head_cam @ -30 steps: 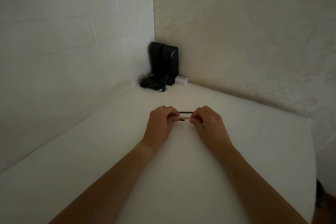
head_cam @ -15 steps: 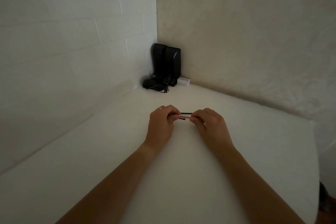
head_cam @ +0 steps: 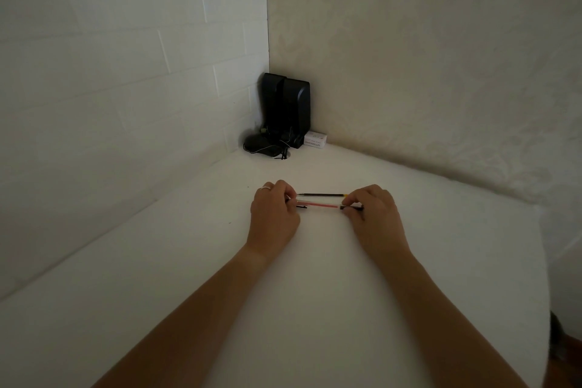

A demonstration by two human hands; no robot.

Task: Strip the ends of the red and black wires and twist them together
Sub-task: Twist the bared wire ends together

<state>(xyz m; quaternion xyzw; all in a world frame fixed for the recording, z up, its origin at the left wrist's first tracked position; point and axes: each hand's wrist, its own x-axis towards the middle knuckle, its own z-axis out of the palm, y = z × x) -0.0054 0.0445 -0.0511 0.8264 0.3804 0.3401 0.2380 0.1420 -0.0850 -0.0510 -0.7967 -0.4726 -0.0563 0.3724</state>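
A white worktop (head_cam: 195, 277) ran into a corner where a pale brick wall (head_cam: 110, 72) met a cream patterned wall (head_cam: 425, 57). The red wire (head_cam: 319, 205) serves as the landmark: it lay level across the middle of the worktop, stretched between both hands. The left hand (head_cam: 273, 214) pinched its left end, fingers curled tight, with a ring (head_cam: 266, 188) on one finger. The right hand (head_cam: 374, 214) pinched its right end, closed the same way, where a short dark piece showed at the grip; what it was could not be told. The black wire (head_cam: 321, 195) ran parallel just beyond the red wire, its right end meeting the right fingertips; whether the left hand also touched it could not be told, since the knuckles hid that end.

Well beyond the red wire, deep in the corner, stood two black speakers (head_cam: 288, 107) side by side. A dark bundle of cable (head_cam: 264, 148) sat at their foot to the left, and a small white box (head_cam: 315, 139) lay at their right, against the cream wall. Nothing lay between these things and the wires. Both forearms reached in from the near edge, covering the worktop below the red wire.
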